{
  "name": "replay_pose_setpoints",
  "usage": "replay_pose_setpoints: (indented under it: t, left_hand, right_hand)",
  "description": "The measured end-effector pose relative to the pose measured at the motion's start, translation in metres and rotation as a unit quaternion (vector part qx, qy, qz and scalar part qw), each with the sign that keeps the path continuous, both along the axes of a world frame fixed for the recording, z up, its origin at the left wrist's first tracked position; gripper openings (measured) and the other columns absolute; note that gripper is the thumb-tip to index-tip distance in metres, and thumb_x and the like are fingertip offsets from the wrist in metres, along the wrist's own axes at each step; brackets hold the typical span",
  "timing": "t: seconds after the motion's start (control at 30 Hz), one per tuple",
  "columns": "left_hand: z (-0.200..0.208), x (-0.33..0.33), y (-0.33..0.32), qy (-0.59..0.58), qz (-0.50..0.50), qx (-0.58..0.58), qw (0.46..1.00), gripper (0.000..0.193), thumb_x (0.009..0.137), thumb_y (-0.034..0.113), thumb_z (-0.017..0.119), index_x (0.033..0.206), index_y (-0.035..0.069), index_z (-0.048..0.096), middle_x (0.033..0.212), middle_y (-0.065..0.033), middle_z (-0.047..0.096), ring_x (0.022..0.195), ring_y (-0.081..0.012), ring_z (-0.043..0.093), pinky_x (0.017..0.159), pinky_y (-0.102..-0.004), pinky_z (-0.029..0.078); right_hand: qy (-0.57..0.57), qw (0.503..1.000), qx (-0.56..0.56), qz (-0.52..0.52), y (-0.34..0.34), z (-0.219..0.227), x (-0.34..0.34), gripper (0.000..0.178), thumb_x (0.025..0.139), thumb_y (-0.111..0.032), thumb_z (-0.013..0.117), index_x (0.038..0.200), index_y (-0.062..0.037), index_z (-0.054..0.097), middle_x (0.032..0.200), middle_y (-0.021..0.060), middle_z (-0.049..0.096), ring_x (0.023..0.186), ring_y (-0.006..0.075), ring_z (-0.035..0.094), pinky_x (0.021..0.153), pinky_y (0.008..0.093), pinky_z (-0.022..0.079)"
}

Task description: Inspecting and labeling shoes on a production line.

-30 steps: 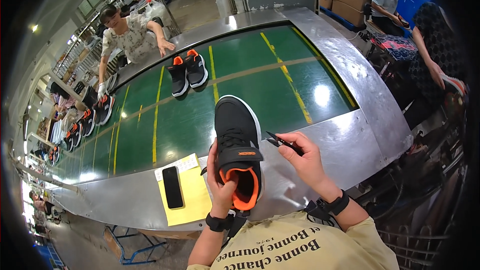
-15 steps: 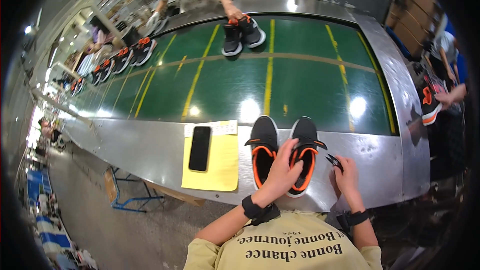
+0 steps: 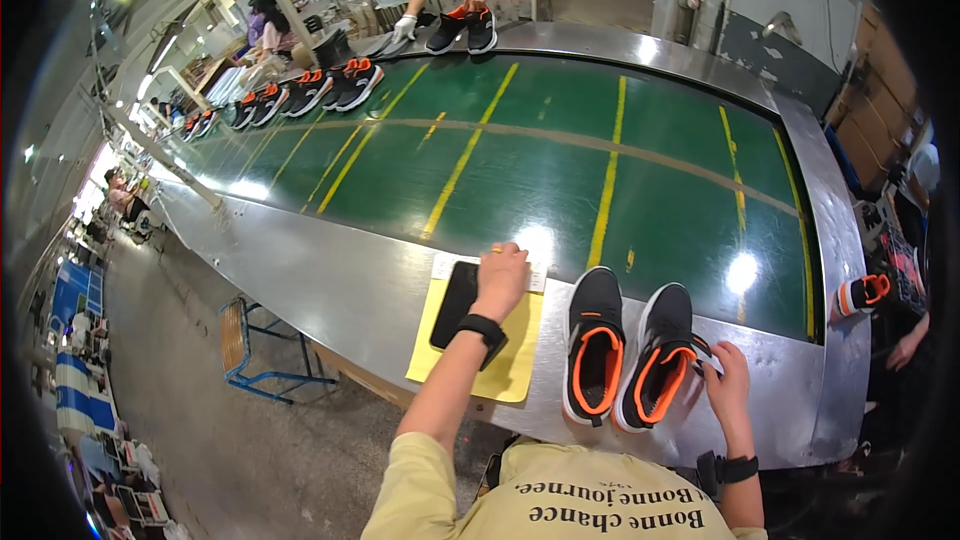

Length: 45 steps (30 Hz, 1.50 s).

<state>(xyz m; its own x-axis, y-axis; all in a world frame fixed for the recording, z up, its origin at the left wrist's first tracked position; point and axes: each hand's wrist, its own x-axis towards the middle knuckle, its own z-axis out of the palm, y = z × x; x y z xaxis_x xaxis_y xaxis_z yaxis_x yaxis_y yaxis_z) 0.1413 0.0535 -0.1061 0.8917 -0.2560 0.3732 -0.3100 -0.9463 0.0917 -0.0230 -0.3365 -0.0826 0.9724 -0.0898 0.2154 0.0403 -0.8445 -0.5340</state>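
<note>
We had two black shoes (image 3: 666, 312) side by side on the counter (image 3: 330, 270). Left hand (image 3: 503, 280) was over the yellow sheet (image 3: 512, 365) by the phone (image 3: 455, 308), right hand (image 3: 729, 380) beside the shoes; couldn't tell either grip.

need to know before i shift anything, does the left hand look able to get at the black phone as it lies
Likely yes: the left hand is right beside the black phone, and nothing appears to cover the phone's visible face.
</note>
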Motion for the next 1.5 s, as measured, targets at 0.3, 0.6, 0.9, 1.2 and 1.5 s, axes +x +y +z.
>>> replay_pose_setpoints:
  t: [0.3,0.6,0.9,1.2,1.5]
  left_hand:
    - [-0.044,0.012,-0.029,0.032,0.04,-0.021,0.998,0.008,0.07,0.008,0.056,0.072,0.007,0.064,0.078,-0.0119,0.061,0.078,-0.029,0.06,0.065,-0.0382,0.052]
    - [-0.001,-0.015,-0.027,-0.011,0.038,-0.167,0.985,0.006,0.078,0.011,0.055,0.082,0.008,0.058,0.085,-0.0096,0.057,0.083,-0.0293,0.057,0.068,-0.0399,0.05]
    - [0.137,-0.099,-0.104,0.084,-0.248,-0.209,0.942,0.01,0.076,0.005,0.055,0.084,0.002,0.051,0.077,-0.0154,0.056,0.077,-0.0349,0.056,0.065,-0.0427,0.045]
    - [0.12,-0.142,-0.105,0.085,-0.279,-0.293,0.911,0.015,0.073,-0.005,0.051,0.086,-0.001,0.043,0.074,-0.0174,0.051,0.073,-0.0353,0.054,0.063,-0.0404,0.041]
    - [0.126,-0.146,-0.107,0.213,-0.154,-0.33,0.907,0.025,0.082,0.011,0.057,0.097,-0.001,0.042,0.083,-0.0233,0.057,0.079,-0.0397,0.057,0.065,-0.043,0.046]
  right_hand:
    - [-0.052,0.998,-0.022,0.018,-0.06,-0.044,-0.016,0.026,0.073,0.0,0.062,0.099,-0.0034,0.059,0.108,0.0164,0.056,0.105,0.0306,0.053,0.091,0.038,0.04]
    - [-0.085,0.996,0.015,0.03,-0.032,0.007,0.004,0.024,0.083,-0.008,0.061,0.107,-0.0036,0.061,0.105,0.0128,0.062,0.101,0.0268,0.057,0.091,0.0343,0.042]
    - [-0.077,0.948,0.237,0.196,0.096,0.134,0.003,0.022,0.083,-0.001,0.061,0.105,0.0008,0.061,0.1,0.0103,0.062,0.094,0.0198,0.059,0.081,0.0309,0.048]
    - [-0.091,0.955,0.143,0.245,0.12,0.124,0.0,0.017,0.075,0.005,0.061,0.09,-0.0017,0.059,0.084,0.0104,0.058,0.071,0.0229,0.058,0.064,0.0303,0.047]
    - [-0.097,0.97,0.075,0.21,0.11,0.105,-0.007,0.021,0.069,0.008,0.063,0.088,0.0003,0.06,0.079,0.0101,0.057,0.068,0.0215,0.056,0.059,0.0297,0.044]
